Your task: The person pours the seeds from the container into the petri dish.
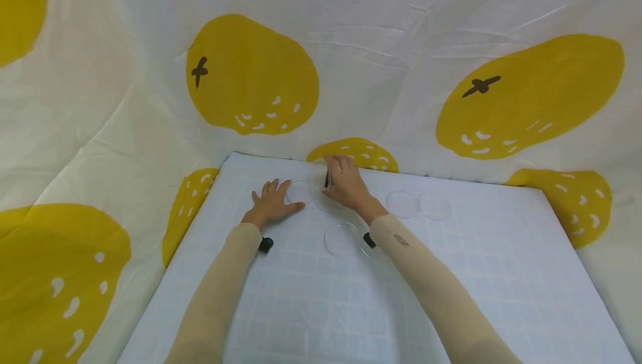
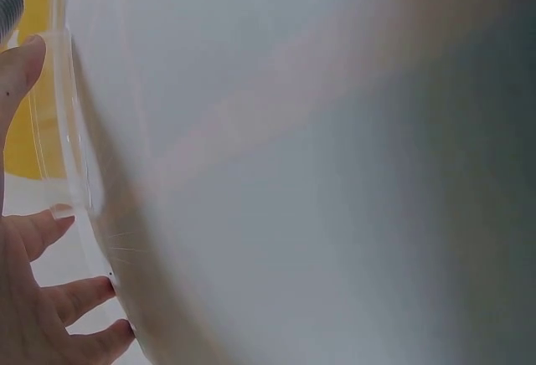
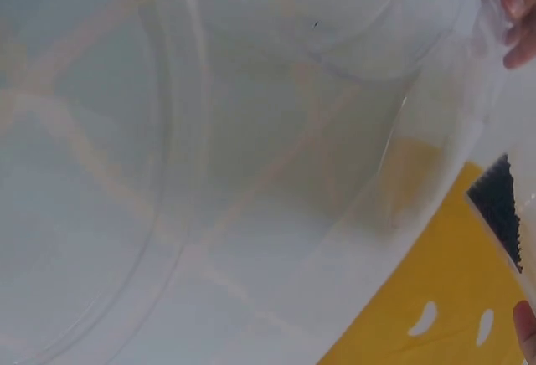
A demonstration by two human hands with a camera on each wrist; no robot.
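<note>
My left hand [image 1: 273, 202] rests on the table with fingers spread. Its thumb and index finger touch the edge of a clear, shallow round dish [image 1: 299, 192], one at either side; the left wrist view shows the dish edge-on between the fingertips [image 2: 60, 224]. Just right of it, my right hand [image 1: 347, 185] grips a clear round piece [image 1: 316, 179] raised on edge. Beside its fingers shows a dark patch [image 1: 327, 179], jagged along one side in the right wrist view; what it belongs to I cannot tell. Part of another clear dish lies under this hand.
Two clear round dishes [image 1: 401, 205] lie side by side to the right. Nearer, another clear dish [image 1: 341, 239] sits beside one [image 1: 367, 250] partly hidden by the right wrist. A pale checked cloth covers the table [image 1: 301, 308]. Hanging fabric [image 1: 371, 74] with yellow fruit surrounds it.
</note>
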